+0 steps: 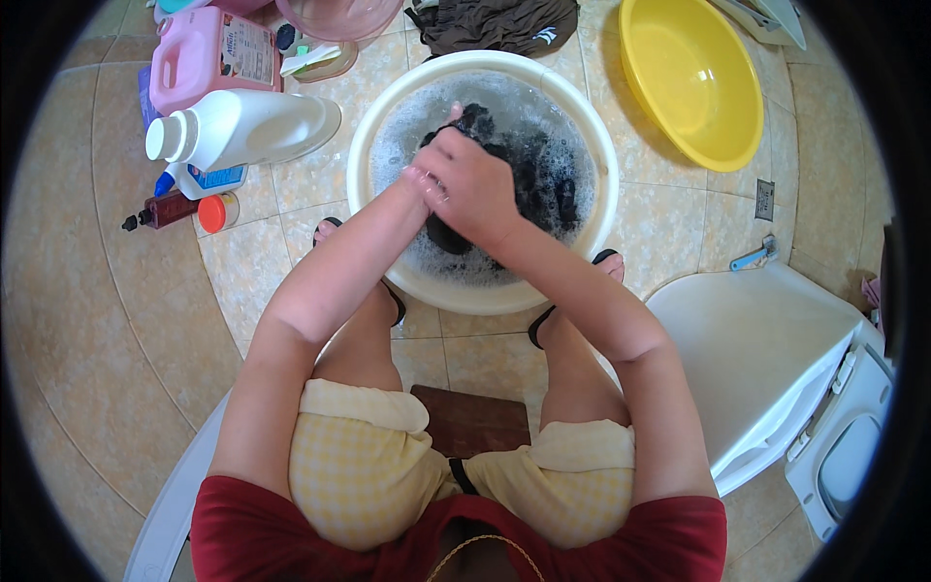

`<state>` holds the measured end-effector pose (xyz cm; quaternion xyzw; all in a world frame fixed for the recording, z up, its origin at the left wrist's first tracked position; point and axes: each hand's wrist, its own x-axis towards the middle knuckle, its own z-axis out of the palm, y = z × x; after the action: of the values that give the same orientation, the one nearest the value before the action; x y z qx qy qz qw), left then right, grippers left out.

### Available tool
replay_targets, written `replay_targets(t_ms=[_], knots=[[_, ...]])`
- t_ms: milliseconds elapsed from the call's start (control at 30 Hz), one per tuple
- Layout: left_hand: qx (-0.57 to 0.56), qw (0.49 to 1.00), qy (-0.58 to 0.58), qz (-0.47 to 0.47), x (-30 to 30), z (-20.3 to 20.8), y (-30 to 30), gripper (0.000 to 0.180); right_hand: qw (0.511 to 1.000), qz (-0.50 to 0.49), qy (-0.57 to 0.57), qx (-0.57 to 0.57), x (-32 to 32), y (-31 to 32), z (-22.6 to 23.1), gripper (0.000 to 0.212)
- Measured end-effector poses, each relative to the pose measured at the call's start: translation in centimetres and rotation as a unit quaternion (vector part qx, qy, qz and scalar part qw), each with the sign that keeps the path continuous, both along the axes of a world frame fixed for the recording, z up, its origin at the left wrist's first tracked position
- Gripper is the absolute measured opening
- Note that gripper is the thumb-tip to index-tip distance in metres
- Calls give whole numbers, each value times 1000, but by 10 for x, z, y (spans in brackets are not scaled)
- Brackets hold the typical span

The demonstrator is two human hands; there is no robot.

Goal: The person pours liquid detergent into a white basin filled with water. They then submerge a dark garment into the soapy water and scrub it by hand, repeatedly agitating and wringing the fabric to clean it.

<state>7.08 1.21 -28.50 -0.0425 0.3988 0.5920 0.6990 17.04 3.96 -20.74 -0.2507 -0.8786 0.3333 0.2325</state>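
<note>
A round white basin (359,184) of sudsy grey water stands in front of me. In it lies wet black cloth (529,179), partly under foam. Above the water my two hands meet, closed on a bunched part of this cloth. My right hand (470,184) lies across the left, its fingers curled and flecked with suds near my left wrist. Most of my left hand (455,113) is hidden behind it; one fingertip shows beside the cloth at the far side.
At the left stand a white bottle (262,126), a pink jug (208,63) and a red-lidded jar (217,211). A yellow basin (693,87) is at far right, a dark garment (495,24) beyond the white basin. To my right are a blue-handled brush (752,258) and a white plastic piece (747,339).
</note>
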Motion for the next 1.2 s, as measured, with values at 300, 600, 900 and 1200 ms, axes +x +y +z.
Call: replay_targets(t_ms=[300,600,900,1200], knots=[[-143,965,211,-63,19,51,0,42,997,-55,-29,50,-8,28,-12,19],[-129,956,264,-13,9,42,0,31,987,-126,-96,14,45,46,-53,24],[-122,958,260,-17,18,8,-1,40,976,-116,-171,-70,32,44,-64,22],[56,998,11,22,13,34,5,41,999,-15,18,-28,-5,0,11,18]])
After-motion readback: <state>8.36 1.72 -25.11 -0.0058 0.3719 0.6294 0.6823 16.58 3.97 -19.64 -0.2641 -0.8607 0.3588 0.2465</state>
